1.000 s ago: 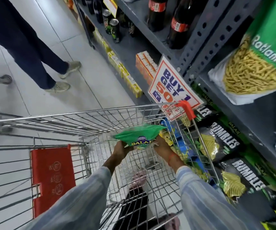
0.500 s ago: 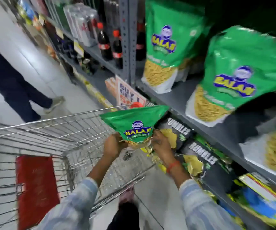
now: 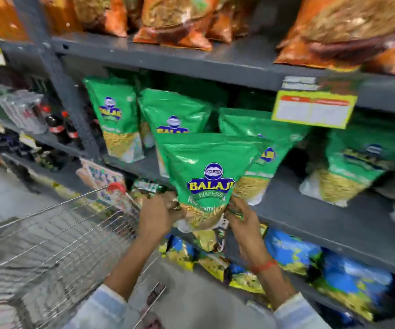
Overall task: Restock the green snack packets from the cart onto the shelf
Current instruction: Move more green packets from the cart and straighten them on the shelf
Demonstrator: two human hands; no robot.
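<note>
I hold a green Balaji snack packet upright in front of the grey shelf. My left hand grips its lower left corner and my right hand grips its lower right corner. Behind it, several matching green packets stand on the same shelf, and one is partly hidden by the held packet. The wire cart is at the lower left, below my left arm.
Orange snack bags fill the shelf above. A yellow price tag hangs from that shelf's edge. Blue and yellow packets lie on the shelf below. Cola bottles stand in the bay to the left. The view is motion-blurred.
Both hands have lifted the green packet out of the cart and up to the shelf of matching green packets. My view has swung up from the cart to the shelves.
</note>
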